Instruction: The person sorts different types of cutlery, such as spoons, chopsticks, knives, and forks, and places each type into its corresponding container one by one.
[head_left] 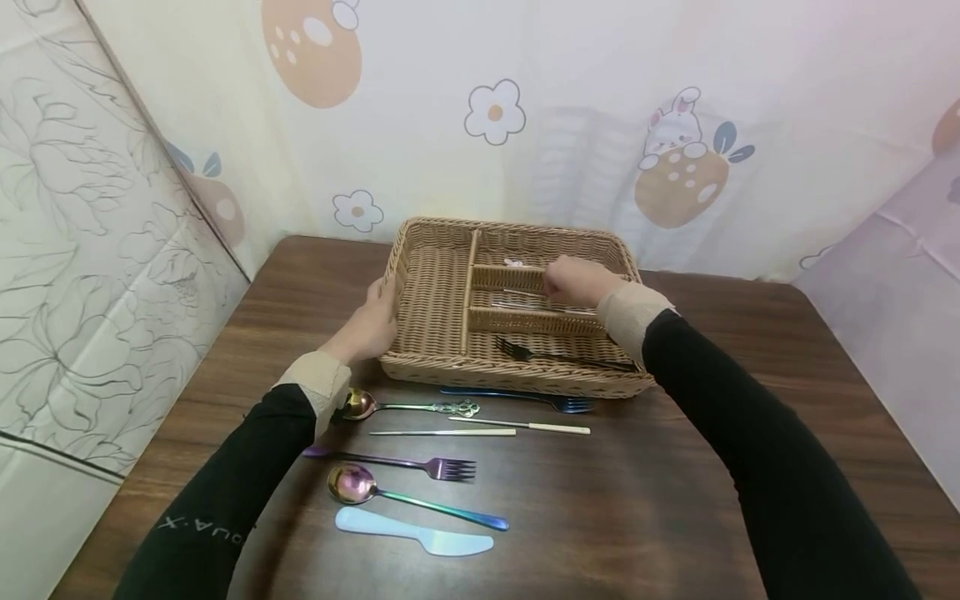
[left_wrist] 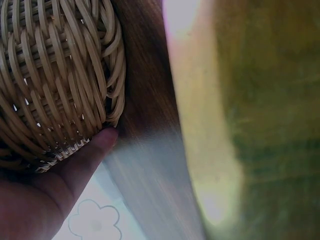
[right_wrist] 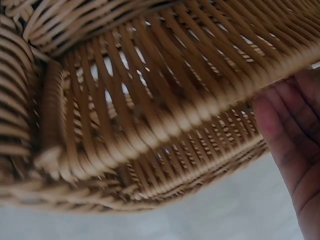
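A wicker basket [head_left: 431,365] with a long left compartment and three narrower ones at right stands at the back of the table. My left hand [head_left: 372,325] holds its left side at the rim; in the left wrist view one finger [left_wrist: 90,157] lies along the weave. My right hand [head_left: 581,282] reaches into the middle narrow compartment, where thin silvery utensils [head_left: 517,305] lie. In the right wrist view its fingers [right_wrist: 280,117] are beside a woven divider [right_wrist: 165,105]. The fingertips are hidden, so I cannot tell what they hold. A black fork [head_left: 551,354] lies in the front compartment.
In front of the basket lie a blue fork [head_left: 525,395], an ornate gold spoon [head_left: 405,407], two pale-handled thin sticks [head_left: 480,432], a purple fork [head_left: 397,461], a rainbow spoon [head_left: 420,499] and a light blue knife [head_left: 416,532]. A patterned curtain [head_left: 450,75] hangs behind the table.
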